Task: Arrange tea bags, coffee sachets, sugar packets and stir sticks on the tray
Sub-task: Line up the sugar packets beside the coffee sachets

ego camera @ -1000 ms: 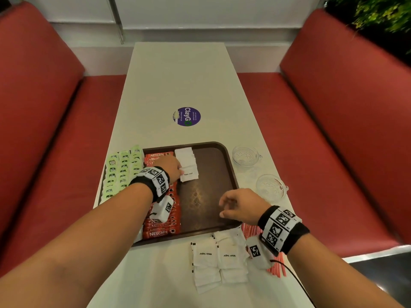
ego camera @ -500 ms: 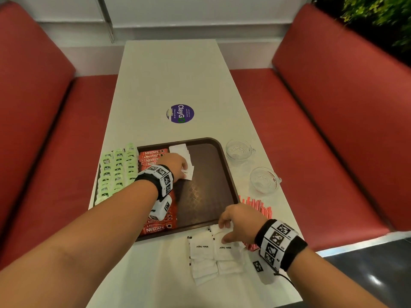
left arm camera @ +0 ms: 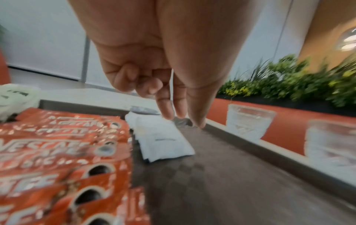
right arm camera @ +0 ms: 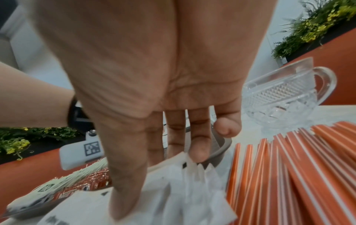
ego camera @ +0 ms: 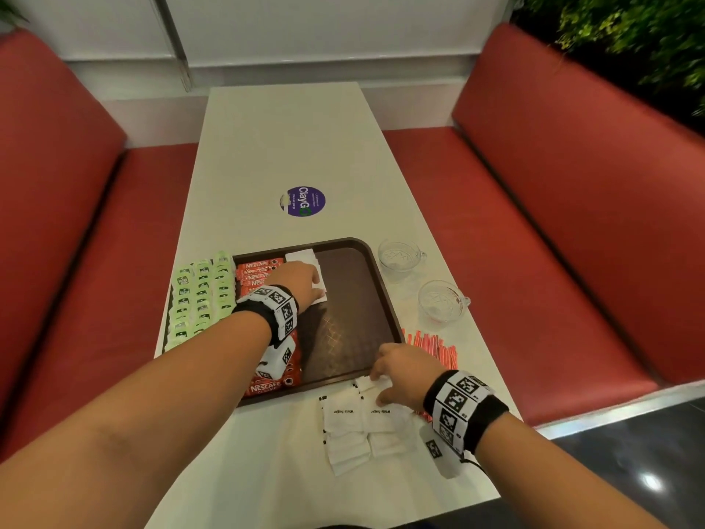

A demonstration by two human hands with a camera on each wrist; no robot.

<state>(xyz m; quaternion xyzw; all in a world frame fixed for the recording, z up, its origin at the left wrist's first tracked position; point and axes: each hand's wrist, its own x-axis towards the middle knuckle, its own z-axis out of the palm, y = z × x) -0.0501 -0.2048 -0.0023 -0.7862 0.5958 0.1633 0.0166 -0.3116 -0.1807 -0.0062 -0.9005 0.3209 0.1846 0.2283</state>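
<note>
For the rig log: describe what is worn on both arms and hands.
Both forearms are bare, with no sleeves or gloves. The left hand and right hand each have a black wristband carrying white blocks printed with black square fiducial markers, and a small white marked camera unit below. A thin black cable trails from the right band.

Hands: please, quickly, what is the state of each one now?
Left hand: open, straight fingertips resting on the sugar packets on the tray.
Right hand: pinching sugar packets from the pile on the table.
</note>
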